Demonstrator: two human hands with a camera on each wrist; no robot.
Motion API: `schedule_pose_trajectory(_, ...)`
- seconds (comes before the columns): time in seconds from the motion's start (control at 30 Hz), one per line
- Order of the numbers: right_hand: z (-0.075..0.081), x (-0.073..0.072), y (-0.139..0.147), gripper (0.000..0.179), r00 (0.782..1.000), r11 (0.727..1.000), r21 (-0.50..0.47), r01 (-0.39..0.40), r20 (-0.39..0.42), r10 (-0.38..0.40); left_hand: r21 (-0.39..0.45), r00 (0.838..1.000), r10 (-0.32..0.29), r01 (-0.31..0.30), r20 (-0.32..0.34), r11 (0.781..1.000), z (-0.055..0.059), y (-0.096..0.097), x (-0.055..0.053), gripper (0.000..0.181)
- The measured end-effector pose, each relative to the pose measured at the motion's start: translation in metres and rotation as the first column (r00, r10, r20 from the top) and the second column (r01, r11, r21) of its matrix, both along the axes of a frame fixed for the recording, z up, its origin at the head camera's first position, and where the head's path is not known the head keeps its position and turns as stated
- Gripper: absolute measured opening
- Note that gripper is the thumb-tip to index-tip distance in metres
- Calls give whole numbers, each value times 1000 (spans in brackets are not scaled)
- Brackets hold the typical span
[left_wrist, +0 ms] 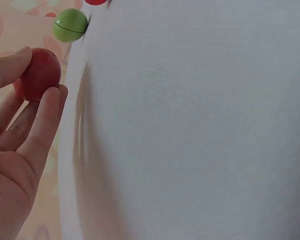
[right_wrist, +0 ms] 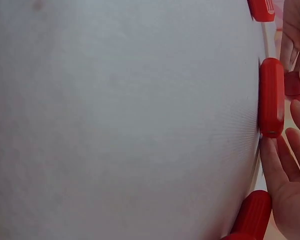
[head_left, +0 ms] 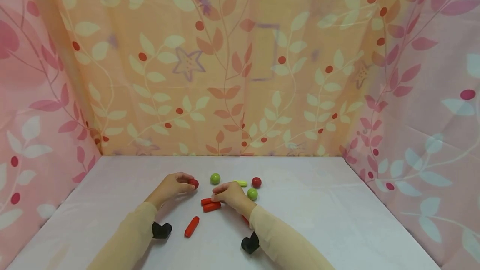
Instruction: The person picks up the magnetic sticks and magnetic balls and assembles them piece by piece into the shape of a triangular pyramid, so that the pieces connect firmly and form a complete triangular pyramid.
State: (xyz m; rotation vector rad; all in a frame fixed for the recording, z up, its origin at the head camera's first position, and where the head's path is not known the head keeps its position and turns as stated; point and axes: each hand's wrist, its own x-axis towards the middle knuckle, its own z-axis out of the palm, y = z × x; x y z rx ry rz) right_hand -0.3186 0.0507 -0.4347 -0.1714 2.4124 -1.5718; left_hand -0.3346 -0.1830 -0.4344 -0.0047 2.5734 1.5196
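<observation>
My left hand (head_left: pixel 174 186) pinches a shiny red ball (left_wrist: pixel 42 75) between thumb and fingertips, close over the white table's left-middle part. Two short red sticks (head_left: pixel 211 207) lie side by side near the middle of the table. My right hand (head_left: pixel 234 197) is over their right ends, its fingertips right at the farther stick (head_left: pixel 205 201). In the right wrist view its fingers are spread apart behind the nearer red stick (right_wrist: pixel 271 97), which partly hides them.
A green ball (head_left: pixel 215 178) sits between the hands at the back. Beyond my right hand are a yellow-green stick (head_left: pixel 241 183), a red ball (head_left: pixel 256 182) and another green ball (head_left: pixel 252 194). Nearer lie a red stick (head_left: pixel 191 226) and one (head_left: pixel 245 219) partly under my right wrist.
</observation>
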Motion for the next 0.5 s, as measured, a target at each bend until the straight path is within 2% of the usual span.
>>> schedule_pose_trajectory(0.2,0,1,-2,20,1000,1000,24,0,-12,0,13,1000,2,-2,4,1000,-2,-2,2,49)
schedule_pose_trajectory(0.5,1,-1,-8,14,999,991,131,-8,-35,12,38,1000,-14,14,0,999,2,-2,5,51)
